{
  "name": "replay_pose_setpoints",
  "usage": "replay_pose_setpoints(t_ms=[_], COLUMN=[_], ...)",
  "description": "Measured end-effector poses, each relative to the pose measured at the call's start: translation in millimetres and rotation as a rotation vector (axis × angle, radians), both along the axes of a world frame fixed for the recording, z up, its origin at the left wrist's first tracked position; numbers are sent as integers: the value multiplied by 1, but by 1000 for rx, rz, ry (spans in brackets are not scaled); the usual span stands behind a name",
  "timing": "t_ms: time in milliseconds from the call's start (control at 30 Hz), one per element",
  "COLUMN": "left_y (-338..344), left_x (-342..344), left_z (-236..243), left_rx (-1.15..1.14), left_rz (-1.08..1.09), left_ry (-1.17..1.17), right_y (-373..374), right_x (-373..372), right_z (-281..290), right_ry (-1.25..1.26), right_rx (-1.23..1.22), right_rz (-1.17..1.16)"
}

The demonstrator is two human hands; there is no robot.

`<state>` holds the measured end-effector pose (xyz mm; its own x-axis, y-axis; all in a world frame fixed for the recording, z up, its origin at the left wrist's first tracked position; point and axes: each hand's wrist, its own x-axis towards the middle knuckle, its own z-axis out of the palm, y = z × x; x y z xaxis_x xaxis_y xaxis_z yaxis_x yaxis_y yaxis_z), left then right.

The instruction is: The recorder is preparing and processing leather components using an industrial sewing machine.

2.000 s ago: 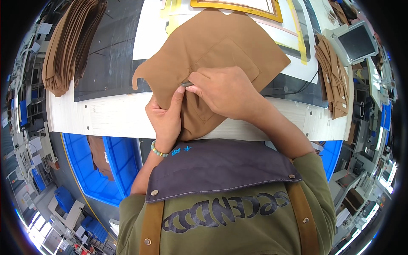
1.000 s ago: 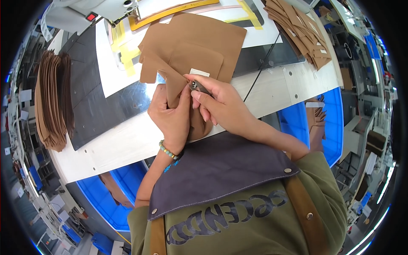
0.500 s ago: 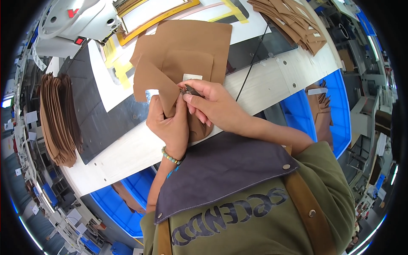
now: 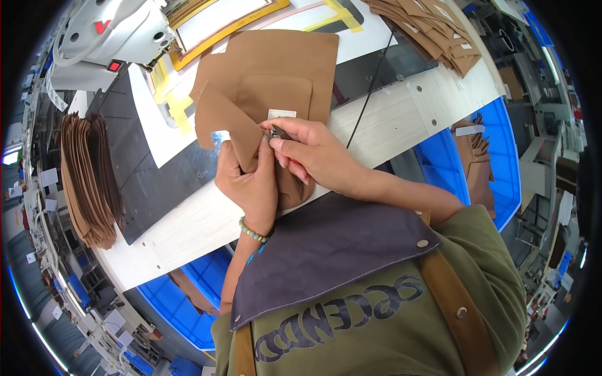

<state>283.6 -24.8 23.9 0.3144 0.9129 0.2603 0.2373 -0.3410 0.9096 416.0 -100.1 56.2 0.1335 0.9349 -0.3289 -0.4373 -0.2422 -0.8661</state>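
A brown fabric piece (image 4: 282, 56) with a square patch and a small white label (image 4: 282, 114) lies on the worktable, its left part folded over and drawn toward me. My left hand (image 4: 248, 178) grips the fold between thumb and fingers, closed on it. Just right of it my right hand (image 4: 316, 156) is closed around small dark thread snips (image 4: 279, 134), their tips at the fabric by my left thumb. Whether the blades are cutting anything is too small to tell.
A white machine head (image 4: 110, 34) stands back left beside a yellow frame (image 4: 229, 35). Stacked brown pieces lie at left (image 4: 88, 182) and back right (image 4: 433, 31). A dark cord (image 4: 370, 88) crosses the table. Blue bins (image 4: 505, 188) sit below the front edge.
Since two seconds ago the view has turned, bringing the machine head in, and the fabric is folded over with the label showing. Over the last half second both hands have barely moved.
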Motion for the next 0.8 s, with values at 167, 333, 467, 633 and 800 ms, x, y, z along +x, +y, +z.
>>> replay_pose_setpoints(t_ms=[167,333,467,633,800], left_y=[0,1,7,10,4], left_x=[0,-6,-8,-21,-31], left_z=[0,-3,-7,-10,-9], left_rx=[5,325,562,674,680], left_rz=[11,-2,-14,-184,-179], left_ry=[5,158,105,99,149], right_y=[-1,-1,-2,-7,-15], right_x=[-1,-2,-2,-8,-16], right_z=[2,-4,-1,-10,-18], right_ry=[39,76,135,101,-366], right_rx=[-14,-9,-24,-31,132], right_rz=[-5,-34,-30,-67,-135])
